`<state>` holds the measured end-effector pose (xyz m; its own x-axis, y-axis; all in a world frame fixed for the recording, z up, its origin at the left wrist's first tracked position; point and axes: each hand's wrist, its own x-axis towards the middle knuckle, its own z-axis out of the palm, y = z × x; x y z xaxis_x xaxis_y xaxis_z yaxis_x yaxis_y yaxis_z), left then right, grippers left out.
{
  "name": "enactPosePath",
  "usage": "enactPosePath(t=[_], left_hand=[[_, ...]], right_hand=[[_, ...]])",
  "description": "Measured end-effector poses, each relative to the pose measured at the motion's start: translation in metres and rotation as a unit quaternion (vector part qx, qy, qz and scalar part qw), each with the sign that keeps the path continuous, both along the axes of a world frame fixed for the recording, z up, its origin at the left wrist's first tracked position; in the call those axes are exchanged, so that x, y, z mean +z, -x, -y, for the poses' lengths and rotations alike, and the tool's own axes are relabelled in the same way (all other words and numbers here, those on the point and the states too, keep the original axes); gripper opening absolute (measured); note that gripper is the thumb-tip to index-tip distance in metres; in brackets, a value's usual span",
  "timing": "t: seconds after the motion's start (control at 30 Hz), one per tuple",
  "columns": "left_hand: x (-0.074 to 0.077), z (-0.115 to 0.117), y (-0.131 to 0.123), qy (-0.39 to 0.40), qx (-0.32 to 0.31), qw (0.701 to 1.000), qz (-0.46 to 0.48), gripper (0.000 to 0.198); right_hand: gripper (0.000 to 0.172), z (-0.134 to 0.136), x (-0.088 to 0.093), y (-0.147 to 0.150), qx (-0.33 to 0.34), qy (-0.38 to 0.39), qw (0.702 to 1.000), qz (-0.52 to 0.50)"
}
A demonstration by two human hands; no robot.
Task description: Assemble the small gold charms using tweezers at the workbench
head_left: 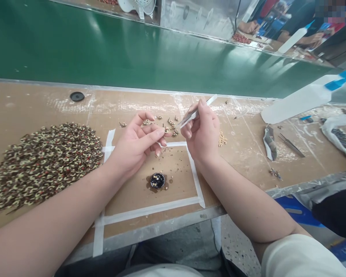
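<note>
My left hand (138, 140) pinches a small dark-and-cream piece (166, 130) between thumb and forefinger. Tweezers (193, 114) are gripped in my right hand (203, 132), their tips pointing toward the left hand but apart from it. Several similar small pieces (171, 124) lie on the table just behind my hands. Below them, a small round dish (157, 181) holds black liquid with pale beads in it, and wet spots surround it. A little heap of pale beads (222, 139) shows beside my right hand, partly hidden by it.
A large pile of dark-and-cream pieces (49, 163) covers the left. White tape (152, 209) frames the dish area. A black lid (77, 96) lies behind. At right are a white bottle (296, 98), other tweezers (291, 145) and a plastic bag (338, 132). People work beyond the green belt (132, 54).
</note>
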<state>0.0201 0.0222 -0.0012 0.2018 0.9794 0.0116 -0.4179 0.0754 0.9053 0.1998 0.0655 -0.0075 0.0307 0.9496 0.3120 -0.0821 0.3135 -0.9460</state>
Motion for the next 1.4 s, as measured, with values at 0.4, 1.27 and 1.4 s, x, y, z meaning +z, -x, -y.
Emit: enactPosePath(t=[0.4,1.27,1.4], left_hand=[[0.004,-0.003,0.004,0.067,-0.03,0.997,0.031,0.045],[0.005,0.002,0.001,-0.316,-0.007,0.676,-0.666,0.033],[0.032,0.011,0.005,-0.309,0.039,0.657,-0.687,0.036]], right_hand=[[0.055,0.001,0.003,0.004,0.02,0.031,0.999,-0.037],[0.058,-0.041,0.008,-0.017,-0.069,0.049,0.98,-0.179],[0.056,-0.046,0.006,-0.024,-0.049,0.029,0.985,-0.162]])
